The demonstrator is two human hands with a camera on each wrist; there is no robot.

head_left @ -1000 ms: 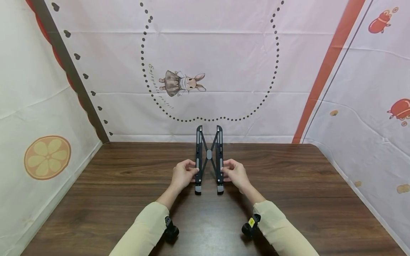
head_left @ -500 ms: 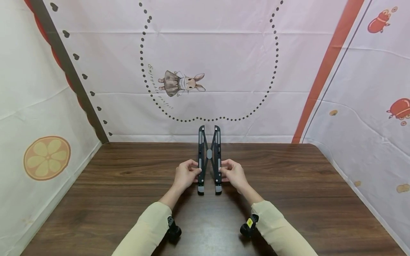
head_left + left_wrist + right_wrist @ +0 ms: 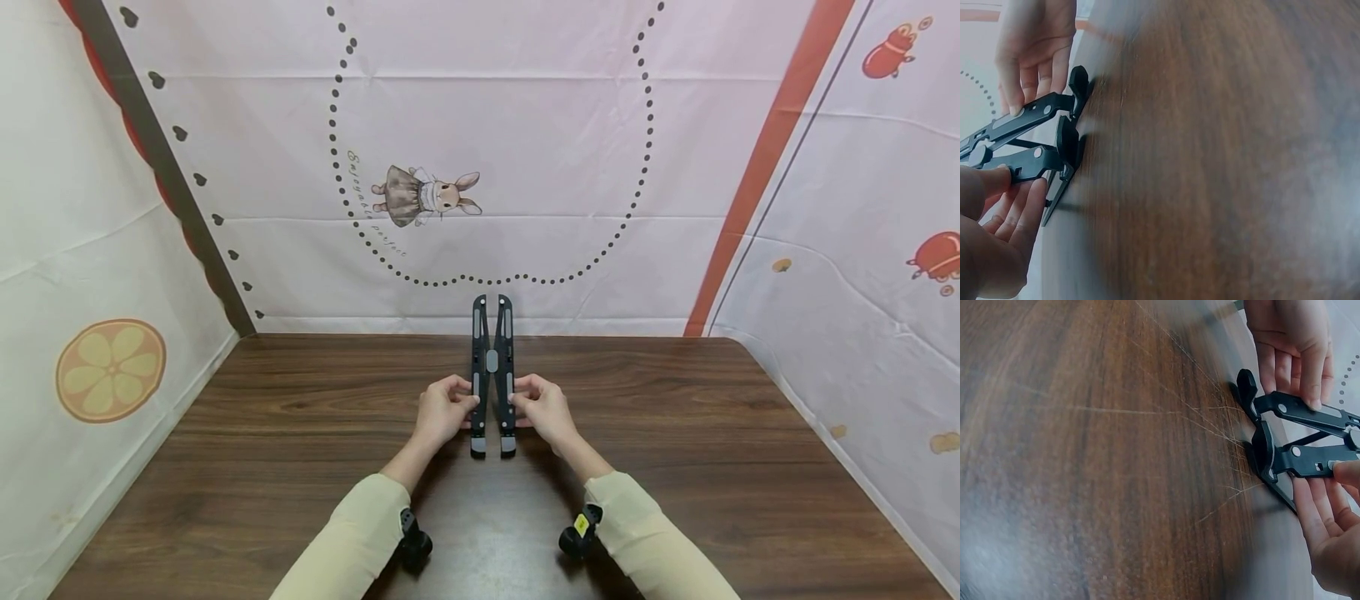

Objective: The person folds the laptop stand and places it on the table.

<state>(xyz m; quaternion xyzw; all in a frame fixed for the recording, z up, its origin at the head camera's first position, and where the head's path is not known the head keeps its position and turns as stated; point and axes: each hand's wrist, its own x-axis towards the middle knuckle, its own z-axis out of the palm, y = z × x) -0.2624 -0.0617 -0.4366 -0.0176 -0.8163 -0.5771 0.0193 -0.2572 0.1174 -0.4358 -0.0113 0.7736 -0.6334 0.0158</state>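
Observation:
A black folding laptop stand (image 3: 480, 350) with grey pads stands on the wooden table, its two long rails close together and nearly parallel. A grey oval hub (image 3: 492, 361) joins the crossed struts between them. My left hand (image 3: 444, 408) pinches the left rail near its front part, thumb on top and fingers underneath. On the other side my right hand (image 3: 545, 408) grips the right rail the same way. In the left wrist view the stand's upturned front hooks (image 3: 1067, 140) and lower legs show, close over the table.
The dark wooden table (image 3: 300, 500) reaches back to a printed white cloth (image 3: 525, 167) hung behind it. Similar cloth walls (image 3: 112, 275) rise at both sides. A small black camera (image 3: 415, 546) sits on each wrist.
Both hands have moved inward, bringing the stand's rails from well apart to a narrow gap. The crossed struts have folded in between them.

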